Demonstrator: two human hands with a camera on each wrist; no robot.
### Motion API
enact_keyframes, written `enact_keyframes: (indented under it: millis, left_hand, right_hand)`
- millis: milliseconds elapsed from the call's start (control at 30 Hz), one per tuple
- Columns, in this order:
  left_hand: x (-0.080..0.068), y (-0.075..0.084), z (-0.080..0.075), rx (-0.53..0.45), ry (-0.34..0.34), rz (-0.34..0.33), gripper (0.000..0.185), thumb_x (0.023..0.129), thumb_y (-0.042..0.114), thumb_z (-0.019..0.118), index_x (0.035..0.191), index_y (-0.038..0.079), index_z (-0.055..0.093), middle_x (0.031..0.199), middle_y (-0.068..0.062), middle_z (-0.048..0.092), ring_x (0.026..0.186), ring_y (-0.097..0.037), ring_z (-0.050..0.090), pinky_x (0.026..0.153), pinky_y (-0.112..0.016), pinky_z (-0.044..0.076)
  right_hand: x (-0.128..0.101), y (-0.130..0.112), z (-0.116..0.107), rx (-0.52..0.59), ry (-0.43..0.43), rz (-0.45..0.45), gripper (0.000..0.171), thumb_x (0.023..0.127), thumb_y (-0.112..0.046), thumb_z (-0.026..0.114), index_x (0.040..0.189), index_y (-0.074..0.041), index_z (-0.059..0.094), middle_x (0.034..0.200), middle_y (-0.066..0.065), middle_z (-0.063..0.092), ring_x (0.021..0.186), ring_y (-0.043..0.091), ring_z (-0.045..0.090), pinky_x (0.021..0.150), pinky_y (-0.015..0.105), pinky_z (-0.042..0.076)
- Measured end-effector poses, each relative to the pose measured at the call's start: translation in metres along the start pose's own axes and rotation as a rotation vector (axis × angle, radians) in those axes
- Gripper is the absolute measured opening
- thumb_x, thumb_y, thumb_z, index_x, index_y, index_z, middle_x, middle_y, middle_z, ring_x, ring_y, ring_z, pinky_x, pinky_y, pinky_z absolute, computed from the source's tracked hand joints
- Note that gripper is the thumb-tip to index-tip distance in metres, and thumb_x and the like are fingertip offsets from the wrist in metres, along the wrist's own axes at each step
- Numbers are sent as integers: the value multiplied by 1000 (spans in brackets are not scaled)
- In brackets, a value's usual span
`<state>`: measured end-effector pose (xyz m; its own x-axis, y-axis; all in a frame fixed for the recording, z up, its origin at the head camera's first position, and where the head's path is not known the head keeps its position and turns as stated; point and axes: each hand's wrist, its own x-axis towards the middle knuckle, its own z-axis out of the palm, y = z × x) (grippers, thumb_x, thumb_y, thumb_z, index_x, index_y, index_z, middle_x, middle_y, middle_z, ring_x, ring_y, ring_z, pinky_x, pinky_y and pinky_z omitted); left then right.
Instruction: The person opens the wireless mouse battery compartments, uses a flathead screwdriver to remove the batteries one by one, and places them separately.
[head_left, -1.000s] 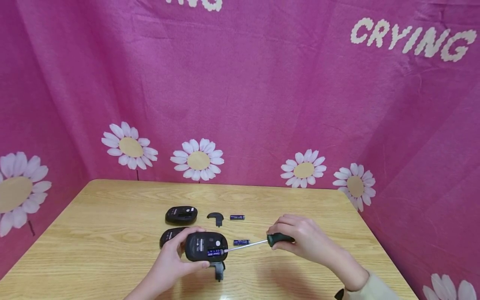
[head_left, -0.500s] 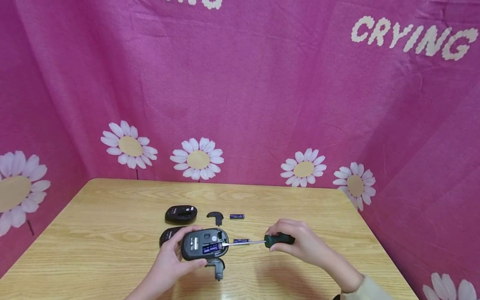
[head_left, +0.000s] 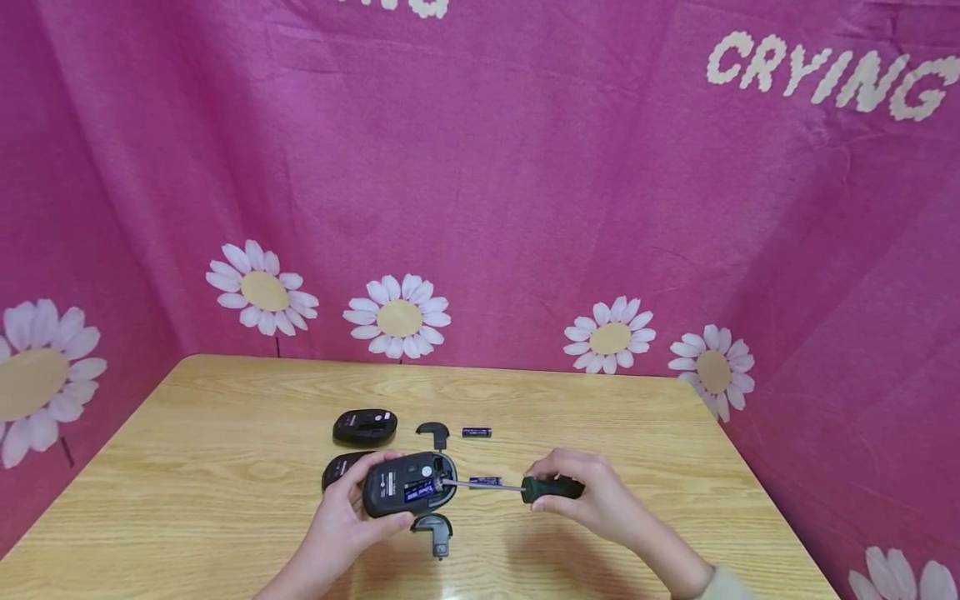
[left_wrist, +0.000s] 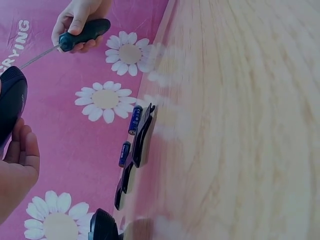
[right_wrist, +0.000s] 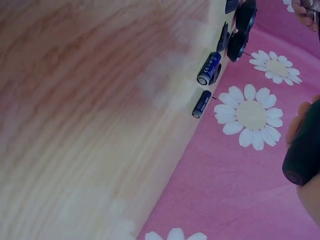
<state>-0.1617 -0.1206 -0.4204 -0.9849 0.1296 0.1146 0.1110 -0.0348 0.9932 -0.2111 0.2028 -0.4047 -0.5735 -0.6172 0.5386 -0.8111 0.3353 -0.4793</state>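
My left hand (head_left: 341, 522) grips a black computer mouse (head_left: 390, 493) above the table, its underside turned up toward the head camera. In its uncovered compartment sits a blue battery (head_left: 422, 491). My right hand (head_left: 596, 496) holds a screwdriver (head_left: 551, 488) by its dark green handle, the shaft pointing left. The tip meets the right end of the compartment, by the battery's end; exact contact is too small to tell. Below the mouse lies a black battery cover (head_left: 435, 533). In the left wrist view the screwdriver (left_wrist: 85, 34) reaches the mouse (left_wrist: 12, 100).
Two more black mice lie on the wooden table (head_left: 225, 467): one mouse (head_left: 364, 427) behind, another mouse (head_left: 339, 468) partly hidden by my left hand. A second cover (head_left: 433, 433), one battery (head_left: 477, 432) and another battery (head_left: 486, 482) lie to their right. A pink curtain (head_left: 487, 208) hangs behind.
The held mouse has tilted and shifted slightly up and left. The screwdriver has swung closer to level, and my right hand has moved a little left. The battery's right end sits differently in the compartment.
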Motion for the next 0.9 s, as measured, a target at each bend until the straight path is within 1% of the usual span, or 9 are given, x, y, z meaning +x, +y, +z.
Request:
enact_keyframes:
  millis: [167,233,333,400,467,567,667,900]
  left_hand:
    - [0,0,2,-31,26,-55,69,68,-1,79,129,10,50,131,-15,54,110,-20,58,84,-22,51]
    - [1,0,3,-48,35,-71,68,69,-1,79,129,11,50,130,-15,55,110,-22,58,84,-23,51]
    - [1,0,5,-68,33,-80,67,71,-1,77,131,11,49,130,-16,55,110,-25,57,83,-23,52]
    - [0,0,7,-81,30,-86,66,72,0,77,131,10,49,130,-17,54,109,-24,58,83,-23,52]
    - [0,-1,8,-92,19,-84,66,73,0,76,133,9,47,131,-17,53,109,-23,58,83,-24,52]
    - [1,-2,11,-101,12,-82,67,74,-1,75,133,7,46,133,-17,52,110,-22,58,85,-24,51]
    - [2,-4,12,-94,11,-88,68,73,1,77,133,8,46,132,-16,53,110,-20,58,85,-23,51]
    - [3,-5,11,-78,4,-61,68,71,-1,78,131,8,46,129,-17,54,106,-16,60,83,-24,52]
  right_hand:
    - [-3,0,6,60,14,56,30,74,-14,78,101,-18,67,86,-8,66,77,4,60,65,22,53]
    - [-4,0,8,78,29,51,30,73,-10,78,101,-14,67,84,-5,65,75,5,60,62,24,54]
    - [-1,-11,9,114,52,49,30,71,-1,78,98,-8,67,82,1,65,73,5,59,59,24,53]
    - [1,-19,9,132,64,56,30,71,3,77,97,-4,66,82,5,65,73,5,59,58,24,53]
    - [4,-27,9,144,72,72,28,71,3,76,97,-3,66,82,6,66,74,5,59,58,25,53]
    - [3,-28,10,145,82,88,27,72,1,77,96,-3,66,83,6,67,74,4,59,60,25,54]
    - [4,-28,11,138,89,86,28,71,1,77,96,-3,66,84,6,67,75,5,60,60,26,54]
    - [6,-33,8,103,97,77,30,70,1,78,96,-4,65,85,6,66,75,6,59,62,26,54]
